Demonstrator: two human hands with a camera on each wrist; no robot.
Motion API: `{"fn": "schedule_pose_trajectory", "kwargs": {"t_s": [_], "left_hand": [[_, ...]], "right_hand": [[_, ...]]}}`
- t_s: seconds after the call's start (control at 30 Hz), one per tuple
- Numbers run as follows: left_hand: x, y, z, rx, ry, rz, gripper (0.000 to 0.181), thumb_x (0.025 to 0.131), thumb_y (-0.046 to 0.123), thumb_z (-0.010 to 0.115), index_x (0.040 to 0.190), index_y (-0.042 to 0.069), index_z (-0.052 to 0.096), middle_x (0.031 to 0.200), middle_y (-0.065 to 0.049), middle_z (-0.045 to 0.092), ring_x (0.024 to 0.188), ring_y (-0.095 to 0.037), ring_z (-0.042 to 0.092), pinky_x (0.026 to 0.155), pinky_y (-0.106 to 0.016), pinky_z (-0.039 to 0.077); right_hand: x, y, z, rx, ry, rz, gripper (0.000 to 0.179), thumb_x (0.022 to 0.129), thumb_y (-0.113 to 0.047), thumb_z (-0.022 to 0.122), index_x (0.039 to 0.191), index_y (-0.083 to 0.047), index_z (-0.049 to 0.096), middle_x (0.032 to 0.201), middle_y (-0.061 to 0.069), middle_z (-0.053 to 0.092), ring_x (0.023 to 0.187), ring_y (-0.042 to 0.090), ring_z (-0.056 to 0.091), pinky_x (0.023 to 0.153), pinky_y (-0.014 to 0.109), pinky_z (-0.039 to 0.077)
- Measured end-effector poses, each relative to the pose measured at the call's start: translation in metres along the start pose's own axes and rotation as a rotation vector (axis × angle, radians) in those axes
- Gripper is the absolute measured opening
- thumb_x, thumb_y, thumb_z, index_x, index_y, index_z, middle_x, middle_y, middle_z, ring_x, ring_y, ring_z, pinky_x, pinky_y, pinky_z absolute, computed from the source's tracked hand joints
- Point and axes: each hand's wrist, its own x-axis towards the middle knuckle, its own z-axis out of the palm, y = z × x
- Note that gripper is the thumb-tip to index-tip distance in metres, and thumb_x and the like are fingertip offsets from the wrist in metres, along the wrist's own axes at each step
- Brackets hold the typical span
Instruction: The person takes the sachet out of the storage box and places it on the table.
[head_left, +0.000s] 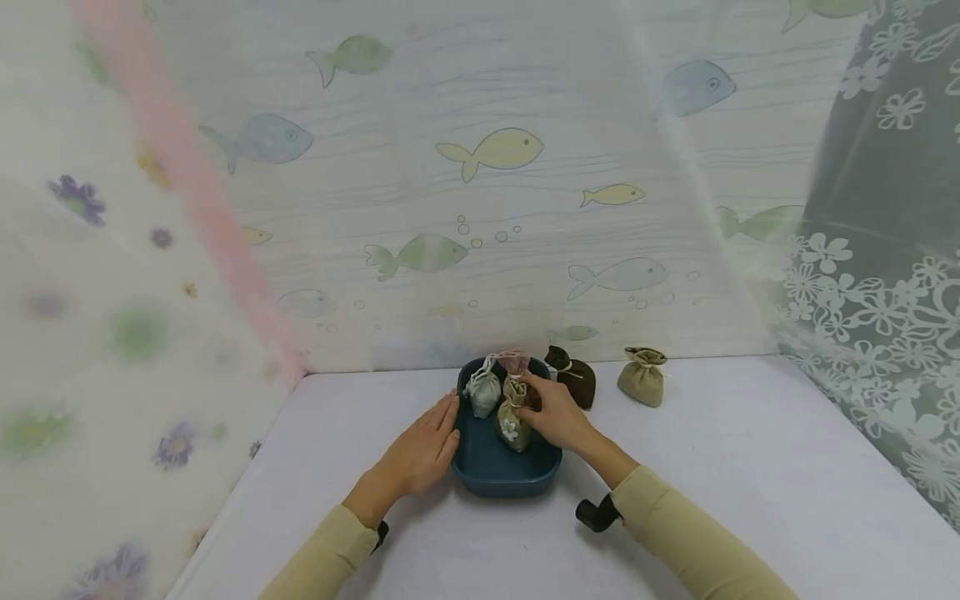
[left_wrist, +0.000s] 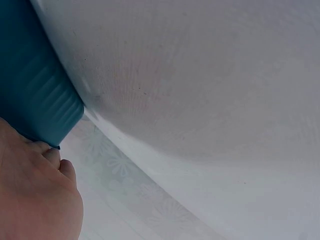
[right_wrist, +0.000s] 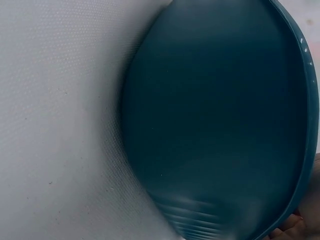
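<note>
In the head view, a person's right hand [head_left: 558,414] reached over a dark teal-blue, smooth-walled tub with rounded corners [head_left: 504,487], its grip closed, thumb and fingers pinching the gathered neck of a small olive-tan cloth pouch with a white flower ornament [head_left: 512,430]. That pouch was inside the tub's outline, near the middle; whether its base touched the tub's floor could not be told. The left hand [head_left: 422,450] held nothing in its grip: its fingers lay straight along the tub's outer left wall.

Also in the tub, toward the far end, were a pale grey drawstring pouch [head_left: 483,395] on the left and a dusty-pink pouch with a gathered top [head_left: 513,362], partly hidden behind the olive-tan one. On the white-covered desk [head_left: 337,425], a dark brown tied pouch [head_left: 579,385] stood just beside the tub's right side, and a tan coarse-cloth pouch [head_left: 642,381] stood farther right, apart from it.

The left wrist view showed what the head view did not: ridges on the tub's outer wall, with the fingers against it. The right wrist view gave the outer wall and rim, with only part of a hand at the lower right corner; the pouches appeared in the head view alone.
</note>
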Motion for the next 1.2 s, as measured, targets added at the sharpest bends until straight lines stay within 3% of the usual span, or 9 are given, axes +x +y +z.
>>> {"fn": "schedule_pose_trajectory", "kwargs": {"t_s": [0.33,0.73,1.2], "left_hand": [[-0.001,0.000,0.003,-0.002,0.003,0.011,0.059,0.114,0.029,0.029,0.162,-0.003,0.016,0.171,-0.015,0.010,0.157,-0.029,0.014,0.126,-0.045,0.020],[0.001,-0.003,0.004,0.013,0.015,0.005,0.060,0.114,0.032,0.028,0.163,0.000,0.016,0.172,-0.012,0.008,0.158,-0.027,0.012,0.127,-0.043,0.019],[0.002,-0.005,0.005,0.019,0.029,0.019,0.059,0.113,0.030,0.029,0.162,-0.002,0.017,0.171,-0.015,0.011,0.157,-0.028,0.014,0.126,-0.044,0.020]], "right_hand": [[-0.006,-0.005,-0.004,0.061,0.016,-0.006,0.052,0.092,-0.004,0.075,0.141,0.002,0.057,0.115,0.013,0.071,0.103,0.025,0.070,0.087,0.042,0.059],[-0.012,-0.024,-0.024,0.100,0.033,-0.089,0.046,0.093,-0.006,0.075,0.136,-0.003,0.060,0.114,0.008,0.070,0.102,0.023,0.069,0.087,0.040,0.059],[-0.026,-0.034,-0.051,0.090,0.054,-0.089,0.047,0.093,-0.007,0.075,0.137,-0.004,0.059,0.113,0.006,0.069,0.099,0.021,0.068,0.086,0.041,0.058]]}}
